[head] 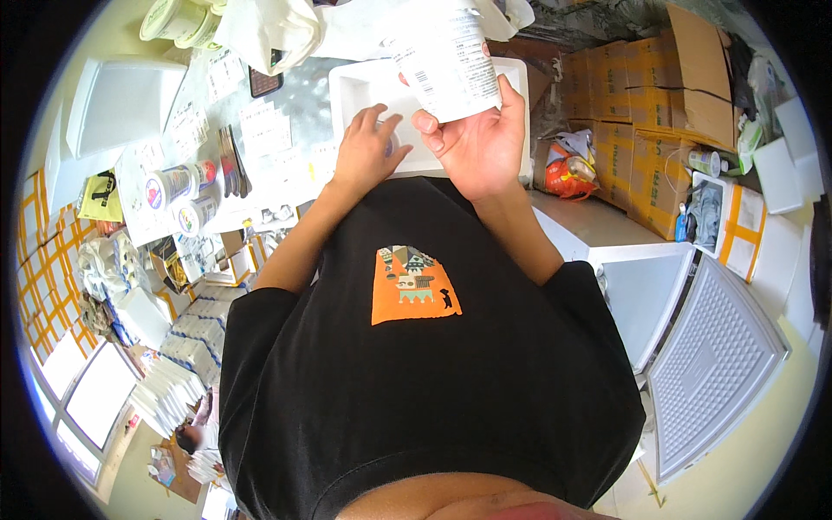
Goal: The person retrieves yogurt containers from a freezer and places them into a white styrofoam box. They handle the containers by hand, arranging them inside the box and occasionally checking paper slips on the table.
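Note:
My right hand [478, 143] holds up a white tub [448, 71] with printed text and a barcode, fingers and thumb around its lower end. Behind it lies an open white foam box [364, 81], partly hidden by both hands and the tub. Over the near left part of that box, my left hand [367, 146] has its fingers spread around a small round pale thing [390, 138]. The hand covers most of this thing, so whether it is gripped or only touched cannot be told.
Left on the table are printed paper sheets [265, 127], a phone [265, 78], dark slender packets [233, 162] and several tubs [170, 185]. A white bag [279, 29] lies at the back. Cardboard boxes [624, 91] are stacked right, above an open chest freezer [643, 292]. A person [198, 432] is at lower left.

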`<state>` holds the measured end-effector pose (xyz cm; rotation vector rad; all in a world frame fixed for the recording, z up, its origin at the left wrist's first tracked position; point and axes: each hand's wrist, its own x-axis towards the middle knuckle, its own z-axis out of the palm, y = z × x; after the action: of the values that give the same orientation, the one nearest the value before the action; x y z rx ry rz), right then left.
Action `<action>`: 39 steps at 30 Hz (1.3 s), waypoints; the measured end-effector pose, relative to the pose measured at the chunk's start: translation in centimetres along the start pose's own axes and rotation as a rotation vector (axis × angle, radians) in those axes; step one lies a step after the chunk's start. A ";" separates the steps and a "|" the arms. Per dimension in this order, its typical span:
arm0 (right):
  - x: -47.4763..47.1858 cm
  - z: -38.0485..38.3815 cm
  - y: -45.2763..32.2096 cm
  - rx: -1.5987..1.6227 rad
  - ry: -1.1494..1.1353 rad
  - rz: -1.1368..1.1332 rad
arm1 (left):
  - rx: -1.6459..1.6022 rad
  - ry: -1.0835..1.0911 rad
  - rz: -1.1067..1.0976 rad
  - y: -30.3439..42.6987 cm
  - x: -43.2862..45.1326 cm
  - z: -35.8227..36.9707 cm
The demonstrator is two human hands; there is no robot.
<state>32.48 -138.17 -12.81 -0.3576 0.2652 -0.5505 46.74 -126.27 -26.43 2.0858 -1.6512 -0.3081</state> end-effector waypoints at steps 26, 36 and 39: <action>-2.2 -5.2 0.6 -0.332 0.021 -0.108 | -1.432 -0.328 0.336 -0.8 8.3 -20.8; -2.1 -5.5 0.7 -0.267 -0.026 -0.109 | -1.259 -0.411 0.305 -0.2 9.2 -21.5; -2.3 -6.2 0.4 -0.286 0.008 -0.111 | -1.181 -0.426 0.294 -0.4 9.3 -21.4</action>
<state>28.72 -138.21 -18.24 -0.6500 0.3339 -0.6245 58.99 -130.60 -6.98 0.9083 -1.3740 -1.3052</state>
